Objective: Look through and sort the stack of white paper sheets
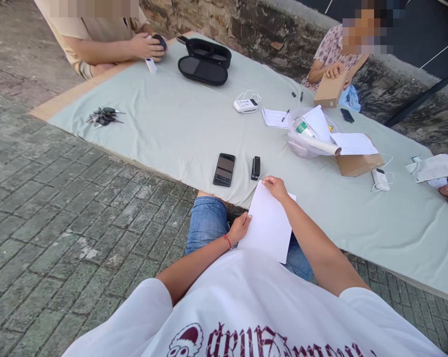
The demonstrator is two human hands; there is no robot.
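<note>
White sheets of paper (pixel 267 225) rest over my lap and reach up to the table's near edge. My left hand (pixel 240 226), with a red string at its wrist, grips their left side between thumb and fingers. At the top corner, my right hand (pixel 275 188) pinches the paper with its fingertips. Just beyond that corner lies a black stapler (pixel 255 168) on the cloth. A dark phone (pixel 224 169) with its screen lit lies to the stapler's left.
Across the cloth-covered table (pixel 164 129) are a black case (pixel 203 64), a cluster of dark tools (pixel 104 116), a white corded device (pixel 246 104) and a plastic basin (pixel 301 146) holding papers. A cardboard box (pixel 359 163) stands beside the basin. Other people's hands (pixel 149 47) work around the edges.
</note>
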